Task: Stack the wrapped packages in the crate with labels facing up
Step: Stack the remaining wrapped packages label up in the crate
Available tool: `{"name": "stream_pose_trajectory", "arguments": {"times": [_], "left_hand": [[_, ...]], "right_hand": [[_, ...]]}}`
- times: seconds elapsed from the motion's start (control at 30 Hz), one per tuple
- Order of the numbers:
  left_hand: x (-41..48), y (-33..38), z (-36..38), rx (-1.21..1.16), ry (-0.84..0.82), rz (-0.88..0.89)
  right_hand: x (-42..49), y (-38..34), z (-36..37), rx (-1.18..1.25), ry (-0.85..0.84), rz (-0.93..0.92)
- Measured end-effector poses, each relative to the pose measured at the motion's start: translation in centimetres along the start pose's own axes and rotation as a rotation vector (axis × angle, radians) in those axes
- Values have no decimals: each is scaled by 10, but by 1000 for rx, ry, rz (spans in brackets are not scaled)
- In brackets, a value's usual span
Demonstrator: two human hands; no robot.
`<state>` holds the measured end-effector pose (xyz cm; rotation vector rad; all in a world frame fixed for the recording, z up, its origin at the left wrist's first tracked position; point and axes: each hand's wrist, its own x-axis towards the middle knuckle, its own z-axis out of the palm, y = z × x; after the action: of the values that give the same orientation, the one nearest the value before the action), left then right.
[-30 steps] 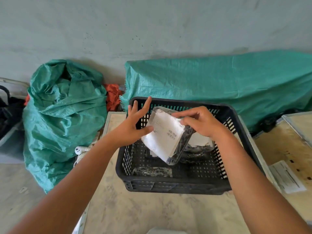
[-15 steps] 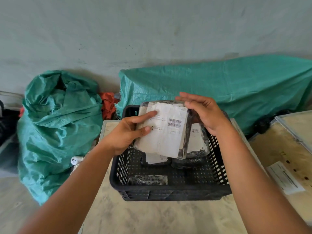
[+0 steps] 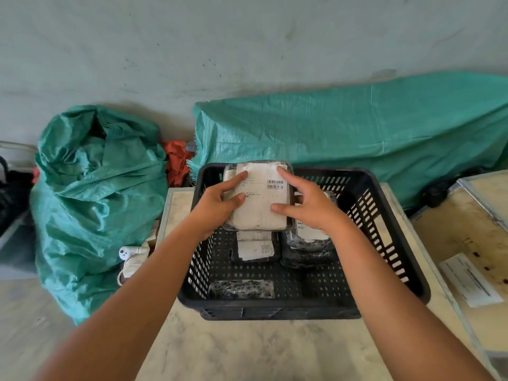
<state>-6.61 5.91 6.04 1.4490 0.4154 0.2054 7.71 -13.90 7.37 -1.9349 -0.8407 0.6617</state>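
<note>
A black slotted crate stands on the pale table. Both my hands hold a wrapped package over the crate's far left part, its white label with a barcode facing up. My left hand grips its left edge and my right hand grips its right edge. Below it lies a second package with a label up. A third package sits to the right, partly under my right wrist. A small dark wrapped package lies against the crate's near wall, no label showing.
A stuffed green sack stands on the floor to the left, with a white plug and cord beside it. A long green-covered bundle lies behind the crate. A wooden board with a paper slip is at the right.
The package has turned from tilted on edge to flat with the label up, and has come down towards the crate's far left. My right hand shifted from its top to its right edge.
</note>
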Motion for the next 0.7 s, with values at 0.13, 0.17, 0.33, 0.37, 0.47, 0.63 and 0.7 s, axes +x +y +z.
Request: {"name": "stream_pose_trajectory", "arguments": {"times": [0.13, 0.17, 0.33, 0.37, 0.47, 0.63, 0.7], "left_hand": [[21, -23, 13, 393, -44, -133], [25, -30, 15, 481, -65, -158], [44, -60, 13, 607, -31, -282], [47, -66, 11, 605, -27, -294], [54, -85, 6, 626, 8, -320], [62, -112, 11, 560, 41, -338], [65, -121, 10, 534, 42, -329]], "right_hand": [[18, 31, 22, -46, -57, 104], [22, 40, 28, -57, -62, 117], [35, 67, 43, -80, -89, 180], [39, 70, 44, -94, -106, 187], [51, 75, 53, -185, -153, 221], [63, 85, 76, -279, -132, 315], [67, 88, 85, -264, -107, 335]]}}
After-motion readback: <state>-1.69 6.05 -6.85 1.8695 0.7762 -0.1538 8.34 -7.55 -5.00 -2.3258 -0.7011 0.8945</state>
